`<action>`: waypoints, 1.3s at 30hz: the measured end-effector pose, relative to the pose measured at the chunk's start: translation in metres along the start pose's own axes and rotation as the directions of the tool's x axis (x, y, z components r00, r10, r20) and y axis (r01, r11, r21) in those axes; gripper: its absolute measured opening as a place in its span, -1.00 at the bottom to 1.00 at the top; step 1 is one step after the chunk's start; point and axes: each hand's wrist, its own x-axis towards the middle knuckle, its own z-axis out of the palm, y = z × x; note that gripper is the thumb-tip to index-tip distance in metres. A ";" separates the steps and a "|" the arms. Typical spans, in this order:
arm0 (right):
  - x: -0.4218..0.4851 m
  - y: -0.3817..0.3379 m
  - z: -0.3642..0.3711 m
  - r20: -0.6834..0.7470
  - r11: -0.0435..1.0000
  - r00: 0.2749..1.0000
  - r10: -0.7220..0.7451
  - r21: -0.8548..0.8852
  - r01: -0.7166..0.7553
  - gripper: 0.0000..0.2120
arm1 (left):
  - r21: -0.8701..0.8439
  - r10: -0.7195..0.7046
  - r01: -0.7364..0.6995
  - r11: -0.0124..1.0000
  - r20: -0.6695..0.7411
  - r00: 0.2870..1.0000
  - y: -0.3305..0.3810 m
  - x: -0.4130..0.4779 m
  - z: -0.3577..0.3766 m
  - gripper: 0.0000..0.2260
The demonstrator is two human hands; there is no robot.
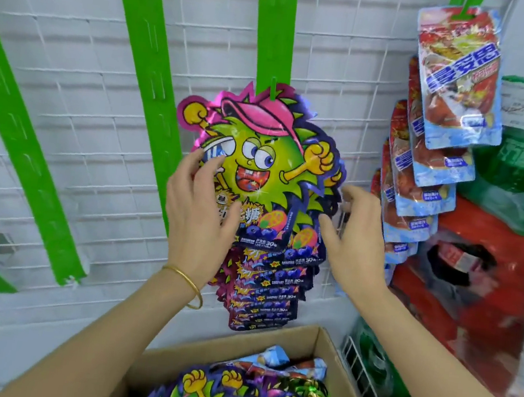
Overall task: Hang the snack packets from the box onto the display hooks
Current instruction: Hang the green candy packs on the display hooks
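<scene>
On the middle green strip [273, 26] of the white wire wall [66, 106], a column of cartoon-fruit snack packets hangs overlapping, and the top packet [258, 164] sits with its hole over the small green hook [273, 88]. The person's left grip [200, 210], a gold bangle [189, 285] on its wrist, is released: its fingers lie spread against the packet's left edge with the thumb on the printed front, curled round nothing. The right grip [355, 240] is at the right edge of the stack with loosely bent fingers. I cannot tell whether it pinches an edge or only touches it.

I judge the step in hand to be settling this packet, squaring it over the ones beneath, not fetching a new one. The cardboard box [327, 350] below is open and holds more packets [244, 396] of the same kind, with some blue ones behind them, so much of the task remains.

The next move calls for both hands to come off without tugging the packet from its hook. One hand then reaches down into the box for another packet and finds its hanging hole. The next free hook higher on the same strip looks the likely target. The strips to the left [147, 50] are bare, and the far right strip carries blue-and-red packets [459, 81].
</scene>
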 end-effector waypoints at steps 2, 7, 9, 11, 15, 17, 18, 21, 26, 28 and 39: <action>-0.015 0.004 0.008 0.040 0.995 0.994 0.100 0.022 -0.101 -0.58 | -0.020 -0.082 0.082 0.996 -0.022 0.996 -0.002 -0.005 0.004 -0.44; -0.041 0.006 0.019 0.167 0.938 0.943 0.288 0.150 -0.312 -0.57 | -0.064 -0.231 0.234 0.970 0.054 0.972 -0.006 -0.027 0.013 -0.37; -0.047 0.008 0.021 0.220 0.916 0.922 0.320 0.177 -0.360 -0.54 | -0.088 -0.270 0.278 0.956 0.099 0.958 -0.005 -0.035 0.015 -0.35; -0.051 0.010 0.023 0.252 0.912 0.911 0.327 0.168 -0.374 -0.51 | -0.108 -0.298 0.313 0.944 0.139 0.945 -0.001 -0.043 0.015 -0.33; -0.056 0.014 0.021 0.305 0.931 0.905 0.297 0.118 -0.346 -0.40 | -0.148 -0.350 0.382 0.912 0.206 0.914 0.005 -0.054 0.018 -0.30; -0.059 0.015 0.021 0.353 0.921 0.891 0.285 0.158 -0.357 -0.37 | -0.134 -0.366 0.405 0.904 0.243 0.898 0.009 -0.059 0.020 -0.31; -0.061 0.016 0.022 0.370 0.917 0.885 0.282 0.169 -0.362 -0.35 | -0.125 -0.371 0.411 0.903 0.258 0.892 0.011 -0.061 0.022 -0.31; -0.066 0.017 0.023 0.396 0.914 0.874 0.282 0.165 -0.370 -0.32 | -0.099 -0.378 0.422 0.901 0.296 0.877 0.015 -0.067 0.025 -0.32; -0.070 0.017 0.024 0.417 0.944 0.880 0.228 0.127 -0.305 -0.30 | -0.077 -0.371 0.417 0.905 0.333 0.867 0.020 -0.077 0.030 -0.32; -0.071 0.018 0.025 0.438 0.953 0.874 0.211 0.105 -0.283 -0.28 | -0.074 -0.358 0.405 0.911 0.346 0.868 0.021 -0.081 0.031 -0.31; -0.095 0.040 0.028 0.369 0.955 0.888 0.273 0.006 -0.296 -0.54 | -0.063 -0.311 0.378 0.924 0.453 0.835 -0.001 -0.111 0.025 -0.35</action>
